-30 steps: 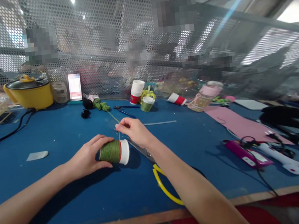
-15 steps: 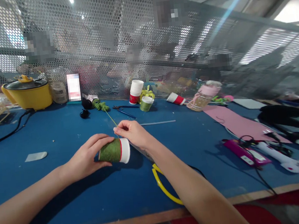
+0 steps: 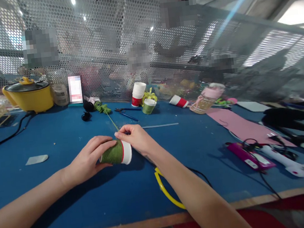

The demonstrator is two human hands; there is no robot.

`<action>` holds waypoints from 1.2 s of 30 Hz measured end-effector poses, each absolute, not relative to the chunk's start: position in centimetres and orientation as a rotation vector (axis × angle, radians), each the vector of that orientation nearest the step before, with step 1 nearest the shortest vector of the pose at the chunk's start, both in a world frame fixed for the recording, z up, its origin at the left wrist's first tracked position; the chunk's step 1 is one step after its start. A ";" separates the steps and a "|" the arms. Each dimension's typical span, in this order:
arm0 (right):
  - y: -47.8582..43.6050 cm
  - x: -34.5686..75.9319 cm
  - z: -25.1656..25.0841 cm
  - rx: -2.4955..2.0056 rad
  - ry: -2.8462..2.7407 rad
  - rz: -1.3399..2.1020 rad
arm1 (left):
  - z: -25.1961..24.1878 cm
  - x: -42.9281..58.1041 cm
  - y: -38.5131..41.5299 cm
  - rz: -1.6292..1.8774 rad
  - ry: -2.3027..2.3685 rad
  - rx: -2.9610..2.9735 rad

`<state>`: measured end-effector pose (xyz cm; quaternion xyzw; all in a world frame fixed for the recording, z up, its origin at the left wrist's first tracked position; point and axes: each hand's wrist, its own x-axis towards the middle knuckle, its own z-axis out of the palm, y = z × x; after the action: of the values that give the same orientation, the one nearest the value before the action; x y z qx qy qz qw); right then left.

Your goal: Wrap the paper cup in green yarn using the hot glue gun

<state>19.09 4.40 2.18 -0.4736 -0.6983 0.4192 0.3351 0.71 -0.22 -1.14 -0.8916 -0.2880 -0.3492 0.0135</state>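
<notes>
My left hand (image 3: 92, 156) is wrapped round a paper cup (image 3: 115, 154) lying on its side in the air, its white open end turned to the right. Green yarn covers most of the cup's wall, leaving a red line and a white band bare. With thumb and forefinger pinched, my right hand (image 3: 132, 136) grips the green yarn strand (image 3: 112, 121) just above the cup. That strand runs taut up to a loose green yarn bundle (image 3: 102, 107) at the back of the table. Yellow-handled scissors (image 3: 168, 194) lie partly hidden under my right forearm.
At the back stand a stack of paper cups (image 3: 139, 93), a green-wrapped cup (image 3: 149, 107), pliers (image 3: 128, 109) and a phone (image 3: 75, 88). A yellow electric pot (image 3: 29, 96) is at left. On the right lie a purple power strip (image 3: 250, 156) and a white glue gun (image 3: 287, 161).
Both hands stay close to the same place on cup and yarn. The cup has tipped very slightly, and my right hand has shifted a little to the left and down.
</notes>
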 end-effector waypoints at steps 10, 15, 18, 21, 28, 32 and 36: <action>4.2 18.5 1.9 -1.221 -1.763 0.888 | -1.3 0.5 -0.1 -1.084 -1.233 -2.788; 4.2 18.4 1.8 -1.229 -1.809 0.672 | -1.1 0.7 -0.1 -1.326 -1.680 -3.023; 4.1 18.2 1.8 -1.185 -1.832 0.614 | -1.2 0.9 0.0 -1.545 -1.825 -3.101; 4.0 18.2 1.8 -1.144 -1.875 0.583 | -1.2 1.0 0.1 -1.643 -1.818 -3.089; 4.0 18.5 2.3 -1.114 -1.934 0.645 | -1.1 0.7 0.0 -1.601 -1.719 -3.031; 4.1 18.6 2.5 -1.126 -1.954 0.693 | -1.1 0.6 -0.1 -1.476 -1.681 -3.014; 4.4 18.7 2.4 -1.119 -1.964 0.722 | -0.9 0.5 -0.1 -1.357 -1.620 -2.995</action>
<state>18.69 4.44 2.43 -0.4371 -0.7674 0.2820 0.3749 0.46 -0.08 -0.85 -0.7893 -0.4268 -0.3576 -0.2589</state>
